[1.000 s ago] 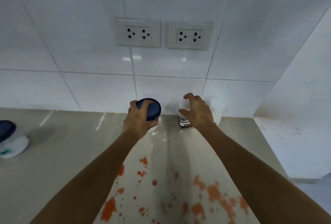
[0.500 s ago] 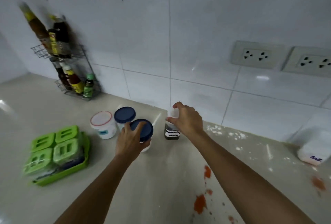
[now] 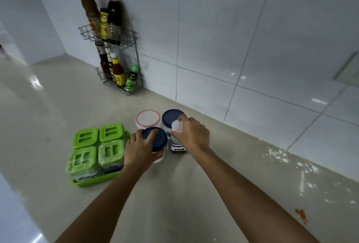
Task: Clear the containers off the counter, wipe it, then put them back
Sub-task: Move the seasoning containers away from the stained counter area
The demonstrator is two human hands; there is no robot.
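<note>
On the bench [image 3: 194, 194], the left hand [image 3: 138, 150] is gripping the blue-lidded tub [image 3: 158, 138] and the right hand [image 3: 192, 136] is clasping the labelled bottle [image 3: 177, 147], both arriving near the green tray [image 3: 93, 182], carried clear of the red stains [image 3: 300, 216], likely freeing that patch for wiping.

Glossy white wall tiles [image 3: 252, 38] with grey grout lines rise behind a pale grey counter [image 3: 194, 194]. A wire rack [image 3: 85, 33] of sauce bottles [image 3: 114, 19] sits at the counter's back edge. White specks [image 3: 281, 157] and an orange stain [image 3: 301, 215] mark its right part.
</note>
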